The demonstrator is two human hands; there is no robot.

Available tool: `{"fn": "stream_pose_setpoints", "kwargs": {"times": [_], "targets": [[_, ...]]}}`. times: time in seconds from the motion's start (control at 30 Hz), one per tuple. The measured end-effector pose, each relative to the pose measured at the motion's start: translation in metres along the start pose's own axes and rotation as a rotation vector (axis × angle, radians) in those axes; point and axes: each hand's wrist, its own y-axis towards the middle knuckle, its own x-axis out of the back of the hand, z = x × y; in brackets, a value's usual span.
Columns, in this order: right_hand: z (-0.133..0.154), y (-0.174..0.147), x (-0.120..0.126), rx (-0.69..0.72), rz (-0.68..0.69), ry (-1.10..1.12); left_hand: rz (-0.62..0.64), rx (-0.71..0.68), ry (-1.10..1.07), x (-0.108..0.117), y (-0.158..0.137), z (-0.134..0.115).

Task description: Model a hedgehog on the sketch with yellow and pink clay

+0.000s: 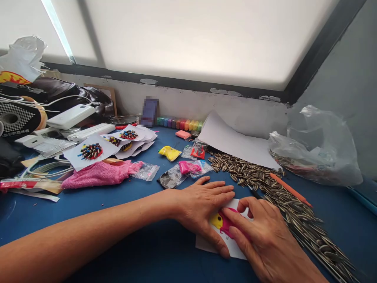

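A white paper sheet [206, 244] lies on the blue table in front of me. On it is a flattened patch of pink modelling clay [225, 226], joined to a yellow clay piece [216, 221] with a black dot. My left hand [202, 202] rests flat with spread fingers across the paper's left side, holding nothing. From the right, my right hand [263, 230] presses the pink clay, its thumb and forefinger on it; they cover part of the clay. Sunflower seeds [291, 204] are heaped just beyond my right hand, with an orange pencil-like stick [290, 189] on them.
Bags of yellow clay [170, 153], pink clay [190, 167] and red clay [198, 152] lie ahead. Finished seed pictures [91, 151] and a pink cloth [98, 175] sit left. A clear plastic bag [324, 153] stands right, near a large white sheet [232, 143].
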Motion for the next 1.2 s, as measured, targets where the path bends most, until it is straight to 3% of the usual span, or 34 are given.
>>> {"fn": "stream_pose_setpoints", "kwargs": {"times": [0.37, 0.67, 1.2], "targets": [[0.0, -0.001, -0.003, 0.014, 0.005, 0.01, -0.004, 0.0, -0.028, -0.001, 0.0, 0.0], [-0.004, -0.002, -0.001, 0.072, -0.077, 0.038, -0.001, 0.016, -0.048, 0.001, 0.0, -0.001], [-0.012, -0.007, -0.012, -0.08, -0.095, 0.002, -0.004, 0.018, -0.043, 0.0, 0.001, -0.002]]}}
